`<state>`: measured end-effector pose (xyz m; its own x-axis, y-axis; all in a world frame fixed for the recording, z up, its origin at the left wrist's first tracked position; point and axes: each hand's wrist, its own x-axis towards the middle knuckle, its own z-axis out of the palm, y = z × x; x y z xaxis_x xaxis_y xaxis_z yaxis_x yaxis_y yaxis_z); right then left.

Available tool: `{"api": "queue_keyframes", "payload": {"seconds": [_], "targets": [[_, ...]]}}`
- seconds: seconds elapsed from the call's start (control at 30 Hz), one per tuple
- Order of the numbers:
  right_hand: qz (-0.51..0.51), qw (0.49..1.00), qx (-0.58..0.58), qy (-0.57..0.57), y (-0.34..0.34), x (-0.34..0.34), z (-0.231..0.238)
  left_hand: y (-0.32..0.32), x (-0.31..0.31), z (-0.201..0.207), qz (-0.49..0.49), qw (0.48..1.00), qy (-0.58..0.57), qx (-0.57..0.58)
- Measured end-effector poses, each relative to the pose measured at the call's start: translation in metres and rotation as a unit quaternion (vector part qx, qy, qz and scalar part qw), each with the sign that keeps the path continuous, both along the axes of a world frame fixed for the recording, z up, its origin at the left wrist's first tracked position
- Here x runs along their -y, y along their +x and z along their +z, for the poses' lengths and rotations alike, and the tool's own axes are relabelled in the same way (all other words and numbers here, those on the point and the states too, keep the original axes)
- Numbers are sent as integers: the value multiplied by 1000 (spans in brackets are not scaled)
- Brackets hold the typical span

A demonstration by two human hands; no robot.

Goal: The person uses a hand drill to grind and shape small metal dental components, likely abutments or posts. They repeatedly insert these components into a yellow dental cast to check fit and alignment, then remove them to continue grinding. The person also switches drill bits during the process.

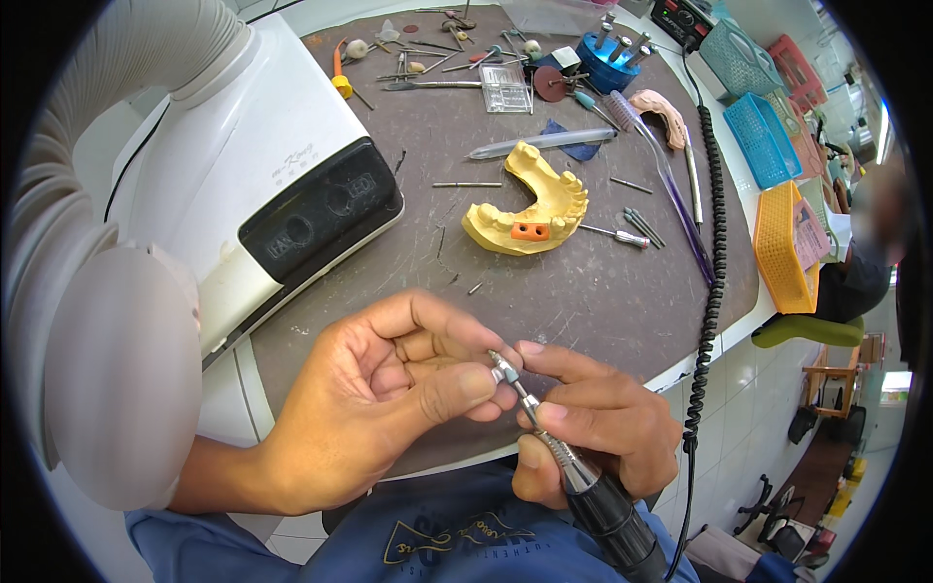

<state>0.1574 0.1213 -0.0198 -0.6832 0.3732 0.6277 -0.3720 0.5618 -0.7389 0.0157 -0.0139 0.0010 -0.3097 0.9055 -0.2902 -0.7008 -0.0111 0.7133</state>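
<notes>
My left hand (364, 413) pinches a small shiny metal piece (502, 368) between thumb and fingertips. I cannot make out its exact kind. My right hand (617, 418) grips a black and silver rotary handpiece (607, 515), its slim bit angled up to the left. The bit's end meets the metal piece or lies right beside it; the fingertips partly hide the spot. Beyond my hands, a yellow dental model (515, 233) of an arch stands on the brown mat (340, 335), with an orange block (531, 231) with two holes set in its front.
At the left stands a white suction box (233, 126) with a ribbed hose (87, 146). Loose burs, a clear pen (544, 143), a purple toothbrush (671, 185) and a blue bur stand (607, 63) lie beyond. A black coiled cord (714, 233) runs down the right, near coloured baskets (763, 141). A person sits far right.
</notes>
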Motion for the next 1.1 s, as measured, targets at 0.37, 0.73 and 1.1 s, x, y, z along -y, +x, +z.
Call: {"api": "queue_keyframes", "payload": {"seconds": [0.37,0.73,1.1], "targets": [[-14,1000,3,-15,0,0,0,1,0,0,11,1000,-9,3],[-1,1000,0,-16,-1,0,1,0,0,0,3,1000,-6,0],[1,1000,3,-7,-1,-1,2,0,0,-2,9,1000,-5,5]]}}
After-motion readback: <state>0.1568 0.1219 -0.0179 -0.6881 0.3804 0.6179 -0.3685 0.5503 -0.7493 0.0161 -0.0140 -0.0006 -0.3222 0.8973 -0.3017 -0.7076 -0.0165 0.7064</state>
